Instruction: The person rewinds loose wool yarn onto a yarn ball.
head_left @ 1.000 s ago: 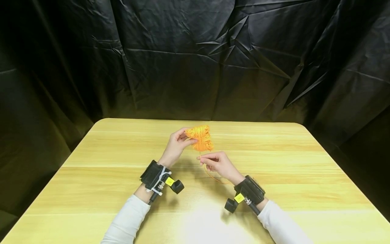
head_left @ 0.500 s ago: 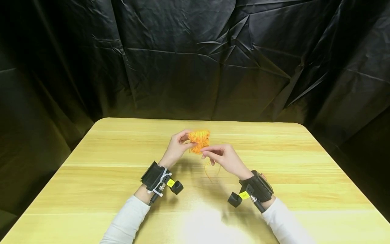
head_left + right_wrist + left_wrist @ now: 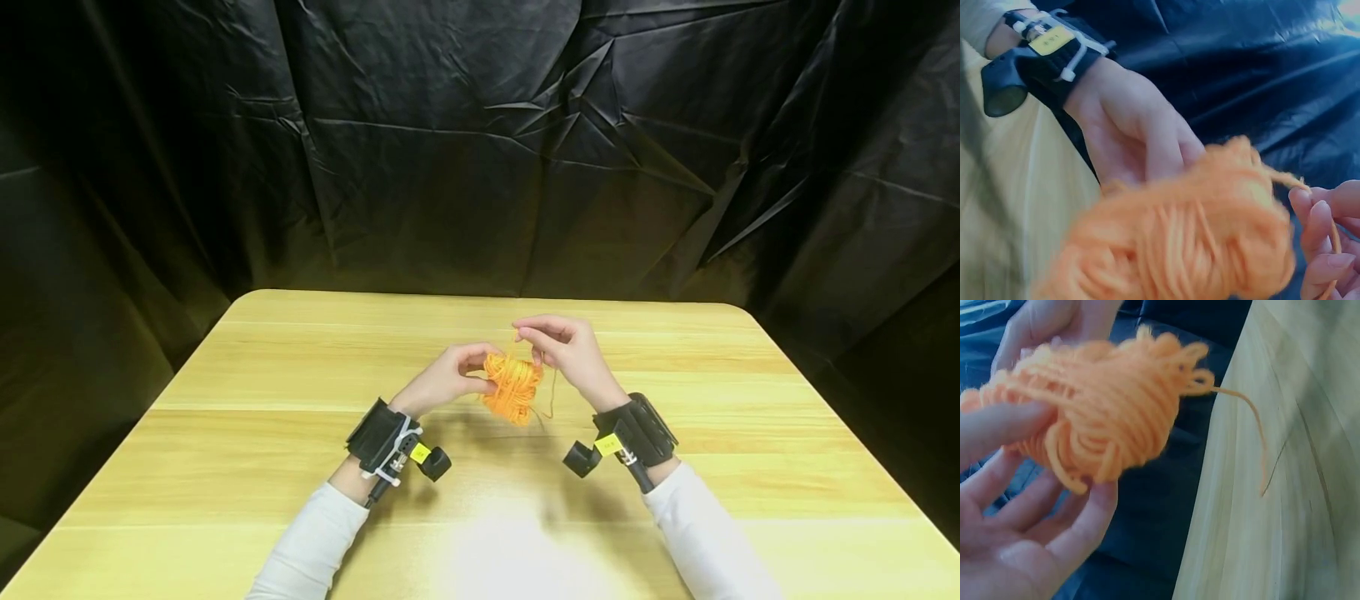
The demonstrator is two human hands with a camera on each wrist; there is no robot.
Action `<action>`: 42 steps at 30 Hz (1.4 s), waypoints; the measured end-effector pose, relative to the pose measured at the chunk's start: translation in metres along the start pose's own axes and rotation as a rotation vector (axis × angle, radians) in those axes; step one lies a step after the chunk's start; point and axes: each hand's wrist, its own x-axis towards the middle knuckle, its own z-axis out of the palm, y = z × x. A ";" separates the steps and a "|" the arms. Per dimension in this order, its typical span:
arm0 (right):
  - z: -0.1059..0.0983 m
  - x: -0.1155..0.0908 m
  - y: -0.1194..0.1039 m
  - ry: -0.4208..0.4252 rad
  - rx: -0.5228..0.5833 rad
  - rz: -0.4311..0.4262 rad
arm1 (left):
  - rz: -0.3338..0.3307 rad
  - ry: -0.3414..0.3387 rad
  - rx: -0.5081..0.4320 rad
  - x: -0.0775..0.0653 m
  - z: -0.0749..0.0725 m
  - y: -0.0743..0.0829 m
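An orange bundle of wound yarn [image 3: 513,390] is held up over the table. My left hand [image 3: 448,379] grips its left side, thumb in front and fingers behind. In the left wrist view the thumb presses into the yarn bundle [image 3: 1116,406], and a loose tail of yarn [image 3: 1254,415] droops from its end. Just beyond the bundle's upper edge, my right hand [image 3: 566,346] pinches a strand between thumb and fingertips. The right wrist view shows that strand [image 3: 1285,179] running from the bundle to the right hand [image 3: 1329,231], with more of it hanging past the fingers.
Under both hands is a light wooden table [image 3: 300,483] with rounded far corners. Behind it hangs a creased black sheet [image 3: 420,167]. Each wrist wears a black strap with a small camera, such as the right wrist camera [image 3: 581,458].
My right hand has carried the strand from below the yarn bundle up to above its top edge. My left hand has shifted slightly right and nearer, turning the bundle.
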 end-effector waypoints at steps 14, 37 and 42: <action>0.007 0.001 0.044 0.103 -0.019 0.162 | 0.025 0.137 -0.186 -0.001 0.001 0.009; 0.037 -0.018 0.035 -0.120 -0.004 0.085 | 0.081 0.622 -0.194 0.005 0.000 0.005; 0.031 -0.019 0.025 -0.124 -0.098 0.065 | 0.055 0.650 -0.134 0.006 0.000 0.002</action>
